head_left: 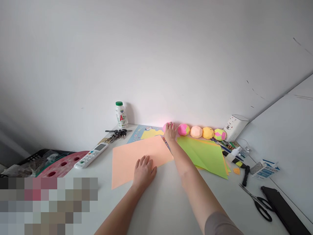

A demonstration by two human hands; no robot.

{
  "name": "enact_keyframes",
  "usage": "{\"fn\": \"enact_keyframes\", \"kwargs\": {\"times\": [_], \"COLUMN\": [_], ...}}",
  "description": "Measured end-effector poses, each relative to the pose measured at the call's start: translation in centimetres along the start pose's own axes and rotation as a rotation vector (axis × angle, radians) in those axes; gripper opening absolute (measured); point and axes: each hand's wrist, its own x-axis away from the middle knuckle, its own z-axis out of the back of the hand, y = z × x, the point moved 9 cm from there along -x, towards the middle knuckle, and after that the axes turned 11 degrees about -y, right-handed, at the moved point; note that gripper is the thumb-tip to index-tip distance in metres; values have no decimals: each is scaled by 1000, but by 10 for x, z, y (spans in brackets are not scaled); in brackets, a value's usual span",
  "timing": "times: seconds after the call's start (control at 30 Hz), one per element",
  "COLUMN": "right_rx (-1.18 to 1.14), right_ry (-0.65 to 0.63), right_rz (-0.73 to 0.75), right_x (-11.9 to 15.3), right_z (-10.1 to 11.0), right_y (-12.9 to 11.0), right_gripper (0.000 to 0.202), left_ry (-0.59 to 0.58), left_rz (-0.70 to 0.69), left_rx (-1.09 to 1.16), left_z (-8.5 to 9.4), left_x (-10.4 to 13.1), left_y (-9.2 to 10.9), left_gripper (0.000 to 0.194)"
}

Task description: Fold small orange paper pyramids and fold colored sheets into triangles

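Observation:
A sheet of peach paper (124, 160) lies at a slant on the white table. Flat on its lower right part rests my left hand (144, 168), fingers stretched out and holding nothing. My right hand (170, 133) reaches to the wall, its fingers curled over a pink paper ball (165, 126) that they mostly hide. To the right of it stand a pink and yellow-green ball (184, 129), a peach ball (196, 132), a yellow-orange ball (208, 133) and a pink and green ball (220, 134) in a row.
Green paper (205, 156) lies right of my forearm. Scissors (256, 199), a black phone (283, 209), a glue bottle (233, 155) and a small box (264, 169) are at right. A white bottle (121, 115), keys (118, 133) and a remote (91, 155) sit at left.

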Motion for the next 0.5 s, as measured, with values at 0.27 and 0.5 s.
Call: {"fn": "enact_keyframes", "kwargs": {"times": [0.27,0.5], "right_rx": [-20,-6], "right_ry": [15,18], "right_rz": [-87,-19], "right_x": [-3,-5], "right_z": [0,1], "right_y": [24,16], "right_gripper": [58,63], "left_ry": [0,18], "left_rz": [15,15], "left_rx": [10,7], "left_z": [0,1], "left_x": [0,1], "left_y": [-2,-2], "left_gripper": [35,29]}}
